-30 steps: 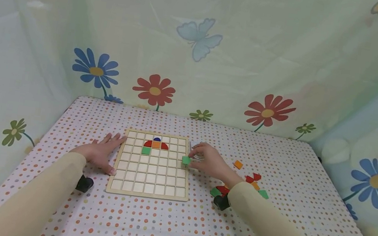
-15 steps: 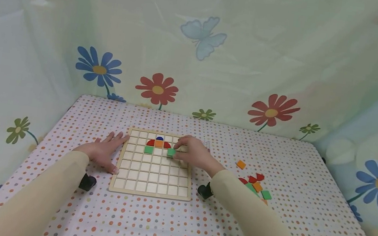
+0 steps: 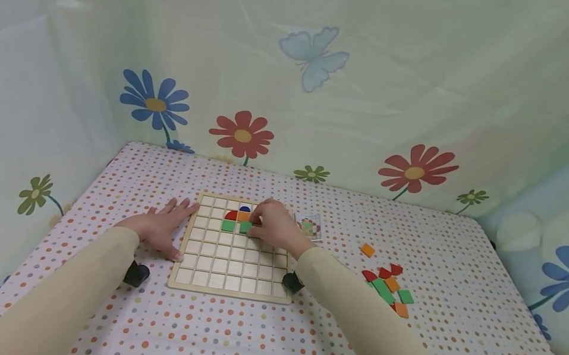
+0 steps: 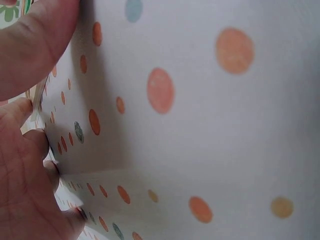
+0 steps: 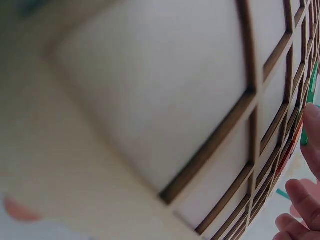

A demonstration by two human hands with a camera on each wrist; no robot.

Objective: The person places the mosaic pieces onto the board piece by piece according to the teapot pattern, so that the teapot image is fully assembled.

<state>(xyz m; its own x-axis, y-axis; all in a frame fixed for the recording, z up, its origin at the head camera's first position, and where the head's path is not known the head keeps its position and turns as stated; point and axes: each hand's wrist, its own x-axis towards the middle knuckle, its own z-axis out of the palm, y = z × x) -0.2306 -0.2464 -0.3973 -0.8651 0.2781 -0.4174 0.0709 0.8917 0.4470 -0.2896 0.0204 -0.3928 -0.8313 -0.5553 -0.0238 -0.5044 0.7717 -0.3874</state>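
A wooden grid board (image 3: 235, 267) lies on the dotted table. My left hand (image 3: 161, 227) is spread at its left side, fingertips and thumb at the rim. In the left wrist view the left fingers (image 4: 25, 55) are straight. My right hand (image 3: 278, 227) is over the upper part of the grid and pinches a green square tile (image 3: 245, 228), close over a cell below an orange square tile (image 3: 243, 216). To its left, a green square tile (image 3: 228, 226) sits in the grid under a red curved tile (image 3: 231, 215). A blue half-round tile (image 3: 245, 209) tops them. The right hand partly covers another red tile.
A small pattern card (image 3: 308, 227) lies right of the board, partly behind the right hand. Farther right is a loose pile of red, orange and green tiles (image 3: 383, 289), with one orange tile (image 3: 368, 249) apart from it. A flowered curtain (image 3: 360, 91) hangs behind the table.
My right hand has moved left from the board's right edge to its upper middle with the green square tile. The pattern card now shows more. My left hand stays at the left rim.
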